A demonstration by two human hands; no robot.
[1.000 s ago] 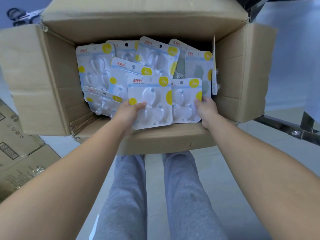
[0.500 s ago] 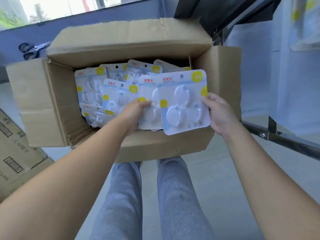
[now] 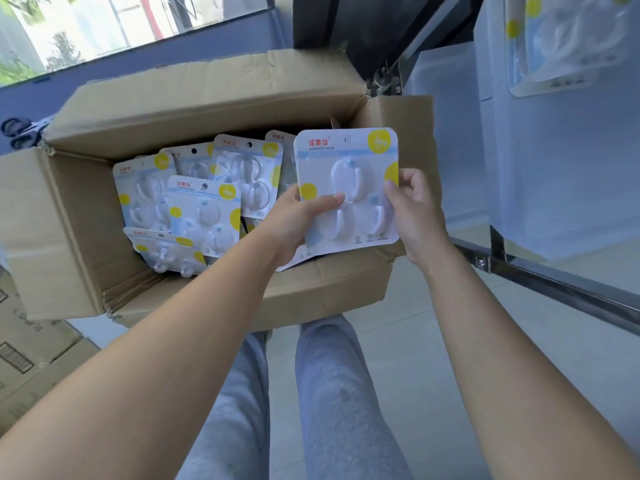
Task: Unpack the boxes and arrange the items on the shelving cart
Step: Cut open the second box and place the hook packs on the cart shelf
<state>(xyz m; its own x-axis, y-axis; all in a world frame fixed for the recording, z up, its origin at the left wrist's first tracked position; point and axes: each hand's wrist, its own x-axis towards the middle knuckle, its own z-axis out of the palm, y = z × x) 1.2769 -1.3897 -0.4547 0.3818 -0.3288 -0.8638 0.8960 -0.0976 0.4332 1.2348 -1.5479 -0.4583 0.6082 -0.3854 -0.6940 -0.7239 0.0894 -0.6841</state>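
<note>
Both hands hold a pack of adhesive hooks up above the right end of the open cardboard box, card face toward the camera. Left hand grips the lower-left edge, thumb across the front blister, fingers behind. A second card edge shows under that hand, so it probably has more than one pack stacked; can't confirm the count. Right hand pinches the right edge, thumb on the front, fingers curled behind.

Two-sided grip likely squares the cards so they go onto the shelf as one stack.

Rest of the packs lie loose and overlapping inside the box, left of and below the held one, apart from both hands. Box is far from empty.

Shelving cart stands just right of the box, its metal rail beside the right wrist. A similar pack is already visible higher up on that side, blurred.

Scissors lie behind the box's left corner.
</note>
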